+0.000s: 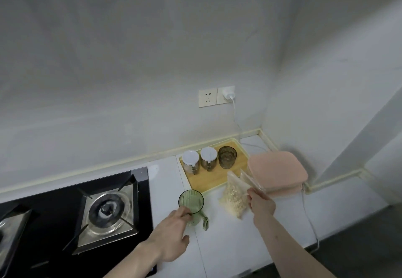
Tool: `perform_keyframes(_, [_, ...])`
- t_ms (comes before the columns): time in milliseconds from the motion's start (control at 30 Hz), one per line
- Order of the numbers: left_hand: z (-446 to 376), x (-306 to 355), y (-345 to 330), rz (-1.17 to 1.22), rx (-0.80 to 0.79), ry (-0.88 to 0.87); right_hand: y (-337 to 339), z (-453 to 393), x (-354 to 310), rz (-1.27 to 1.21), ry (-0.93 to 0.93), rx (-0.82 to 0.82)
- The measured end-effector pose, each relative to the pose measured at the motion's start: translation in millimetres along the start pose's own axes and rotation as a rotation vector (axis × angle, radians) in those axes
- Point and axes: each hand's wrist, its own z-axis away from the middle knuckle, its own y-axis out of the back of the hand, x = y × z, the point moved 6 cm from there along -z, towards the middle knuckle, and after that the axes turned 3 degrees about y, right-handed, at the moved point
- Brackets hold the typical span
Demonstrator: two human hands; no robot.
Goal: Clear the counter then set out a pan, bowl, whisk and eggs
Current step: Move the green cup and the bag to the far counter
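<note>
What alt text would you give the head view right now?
A person's left hand grips a green glass mug while the right hand holds a clear bag of flakes on a white counter, beside a gas hob and wooden tray.

Home kitchen: gas hob (108, 210) in white counter (228, 245), jars on tray (208, 179), wall sockets (207, 98).

left hand (174, 238): forearm reaches in from the bottom edge, fingers curled on the rim of a green ribbed glass mug (191, 201) | right hand (261, 203): arm stretched forward, fingers pinch a clear plastic bag of pale grains (232, 195)
</note>
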Motion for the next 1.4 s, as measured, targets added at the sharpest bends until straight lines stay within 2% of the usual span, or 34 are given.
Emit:
perform_keyframes(467, [-83, 13, -34, 0.03, -0.194, 0.15, 13, -6, -4, 0.288, 0.251, -0.076])
perform_keyframes(700, [-93, 15, -44, 0.092, -0.195, 0.157, 9, 17, -4, 0.365, 0.352, -0.13])
perform_keyframes(867, [-90, 19, -44, 0.118, -0.134, 0.123, 0, 43, -9, 0.425, 0.483, -0.206])
perform_keyframes(967, [-73, 16, -40, 0.204, -0.049, 0.129, -16, 59, -16, 0.447, 0.549, -0.305])
perform_keyframes(1100, [-26, -13, -23, 0.319, 0.156, 0.2, -57, 85, -22, 0.542, 0.644, -0.485])
perform_keyframes(1267, [101, -70, -17, 0.331, 0.405, 0.437, -112, 153, 7, 0.722, 0.643, -0.899])
perform_keyframes(1400, [209, -103, -16, 0.356, 0.523, 0.625, -141, 224, 34, 0.788, 0.632, -1.168])
